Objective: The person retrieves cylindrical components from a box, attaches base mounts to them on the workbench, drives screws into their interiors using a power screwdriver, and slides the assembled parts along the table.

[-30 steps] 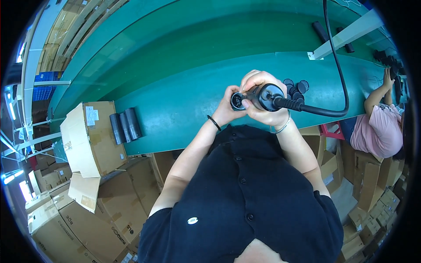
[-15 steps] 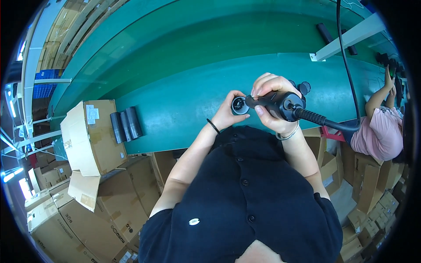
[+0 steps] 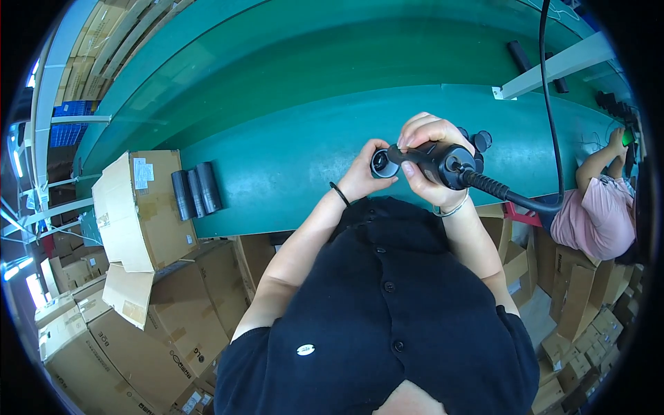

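My left hand (image 3: 365, 170) is closed around a short dark cylinder (image 3: 384, 163) with a pale rim, its open end facing up and dark parts inside. My right hand (image 3: 436, 138) grips a thick black cylindrical device (image 3: 443, 164) with a ribbed cable sleeve at its near end. A narrower dark piece (image 3: 399, 153) lies between the right fingers and reaches the cylinder's rim; whether it is part of the device I cannot tell. Both hands are close together above the green bench (image 3: 297, 159). Small black round pieces (image 3: 482, 141) stand just beyond my right hand.
Several black tubes (image 3: 196, 190) lie at the left beside an open cardboard box (image 3: 155, 204). A black cable (image 3: 551, 104) loops up at the right, near a pale post (image 3: 553, 68). A person in pink (image 3: 595, 214) works at the far right. Cartons (image 3: 159, 325) are stacked at lower left.
The cylinder in my left hand has shifted slightly right, closer to the narrow dark piece, and its opening has tilted. Both hands keep their grip. The person at the right has moved their hands.
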The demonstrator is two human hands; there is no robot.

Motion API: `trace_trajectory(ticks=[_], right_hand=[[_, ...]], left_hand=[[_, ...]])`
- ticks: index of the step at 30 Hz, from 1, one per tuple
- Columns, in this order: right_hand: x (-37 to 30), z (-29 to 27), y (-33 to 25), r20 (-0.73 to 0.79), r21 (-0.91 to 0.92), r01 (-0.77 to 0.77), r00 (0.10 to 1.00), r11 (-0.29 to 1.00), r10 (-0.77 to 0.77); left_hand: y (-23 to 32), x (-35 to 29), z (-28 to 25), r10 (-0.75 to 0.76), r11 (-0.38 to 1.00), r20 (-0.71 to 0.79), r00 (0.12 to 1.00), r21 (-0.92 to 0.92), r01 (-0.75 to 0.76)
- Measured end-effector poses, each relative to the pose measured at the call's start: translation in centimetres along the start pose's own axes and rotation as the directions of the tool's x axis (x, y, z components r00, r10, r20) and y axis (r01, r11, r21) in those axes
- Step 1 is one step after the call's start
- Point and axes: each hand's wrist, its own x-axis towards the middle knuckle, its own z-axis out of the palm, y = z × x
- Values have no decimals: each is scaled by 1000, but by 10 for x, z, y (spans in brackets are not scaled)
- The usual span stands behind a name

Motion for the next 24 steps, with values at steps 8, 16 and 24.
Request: trace_trajectory(ticks=[8, 16, 24], right_hand=[[1, 1, 1, 13, -9, -12, 1000, 1000, 12], [1, 1, 1, 12, -17, -14, 1000, 1000, 14], [2, 1, 1, -4, -18, -32, 999, 999, 32]], left_hand=[[-2, 2, -1, 42, 996, 1, 999, 73, -42], [-6, 2, 1, 12, 1000, -6, 1000, -25, -12], [-4, 2, 1, -12, 999, -7, 1000, -48, 11]])
